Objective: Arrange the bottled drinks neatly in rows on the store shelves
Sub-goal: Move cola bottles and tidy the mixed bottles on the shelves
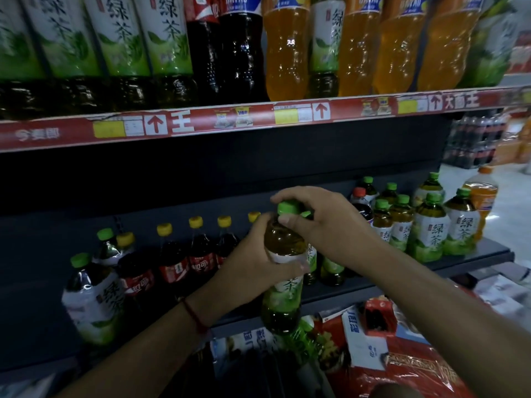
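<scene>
Bottled drinks, largest first: upper shelf [258, 122] packed with tall green tea bottles [120, 38], 2 dark cola bottles [227, 53] and orange soda bottles [287, 53] in a fairly even front row. Lower shelf [474, 255] looser: yellow-capped cola bottles [198, 254] in a line at left, a cluster of small green tea bottles [428, 228] at right, a lone orange bottle [482, 196] at the far right end, 1 green tea bottle [94, 297] tilted at the near left.

Held green tea bottle [283, 282] upright in front of the lower shelf edge, between the 2 groups, base not resting on the shelf. Left hand [253, 265] wrapped around its shoulder, fingers curled onto the label. Right hand [324, 222] curled over the green cap [288, 207], fingertips pinching it.

Probably full, so fairly heavy; thin plastic wall likely to flex under a squeeze, glossy label likely slick. Best taken at the stiffer shoulder or neck, with the cap only for steadying.
</scene>
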A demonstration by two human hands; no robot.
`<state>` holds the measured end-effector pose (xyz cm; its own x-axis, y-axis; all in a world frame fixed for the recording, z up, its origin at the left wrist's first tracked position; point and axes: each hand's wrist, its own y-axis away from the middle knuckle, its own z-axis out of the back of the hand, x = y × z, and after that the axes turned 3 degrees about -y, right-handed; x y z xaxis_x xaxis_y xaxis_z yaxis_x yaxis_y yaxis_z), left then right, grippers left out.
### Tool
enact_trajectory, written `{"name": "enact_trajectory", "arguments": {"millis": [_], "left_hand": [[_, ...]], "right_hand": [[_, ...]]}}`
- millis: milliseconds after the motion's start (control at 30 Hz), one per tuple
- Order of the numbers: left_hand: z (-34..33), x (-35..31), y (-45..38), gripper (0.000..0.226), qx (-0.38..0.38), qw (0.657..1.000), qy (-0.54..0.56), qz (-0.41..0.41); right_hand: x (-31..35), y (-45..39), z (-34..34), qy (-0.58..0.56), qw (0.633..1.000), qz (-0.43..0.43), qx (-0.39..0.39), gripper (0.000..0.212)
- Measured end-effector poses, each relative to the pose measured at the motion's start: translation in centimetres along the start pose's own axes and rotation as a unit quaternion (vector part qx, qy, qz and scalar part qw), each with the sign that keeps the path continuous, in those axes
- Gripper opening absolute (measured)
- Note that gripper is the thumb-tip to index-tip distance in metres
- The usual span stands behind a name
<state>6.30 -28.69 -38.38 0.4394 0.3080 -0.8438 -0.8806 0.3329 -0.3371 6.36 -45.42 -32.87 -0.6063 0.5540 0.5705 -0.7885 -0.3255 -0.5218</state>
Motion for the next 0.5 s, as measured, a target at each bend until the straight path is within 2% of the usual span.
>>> {"name": "enact_trajectory", "arguments": {"millis": [167, 233, 367, 433, 500], "left_hand": [[1.5, -2.1, 1.5, 0.059, -0.077, 0.997, 0.019, -0.016], [2.8, -3.4, 1.8, 0.056, -0.125, 0.991, 0.026, -0.028], [6.6, -7.1, 1.5, 0.054, -0.185, 0.981, 0.017, -0.05], [8.4, -9.3, 1.4, 0.054, -0.18, 0.982, 0.005, -0.064], [9.8, -11.7, 1.4, 0.049, -0.176, 0.981, -0.022, -0.077]], "right_hand": [[2.5, 1.4, 0.1, -0.174, 0.982, -0.023, -0.065, 0.03], [2.7, 2.6, -0.2, -0.237, 0.969, -0.067, -0.033, 0.04], [3.5, 4.3, -1.9, -0.333, 0.923, -0.143, 0.13, 0.06], [4.9, 3.5, -2.3, -0.321, 0.928, -0.131, 0.134, 0.062], [6.8, 2.1, -2.3, -0.282, 0.951, -0.098, 0.084, 0.052]]}}
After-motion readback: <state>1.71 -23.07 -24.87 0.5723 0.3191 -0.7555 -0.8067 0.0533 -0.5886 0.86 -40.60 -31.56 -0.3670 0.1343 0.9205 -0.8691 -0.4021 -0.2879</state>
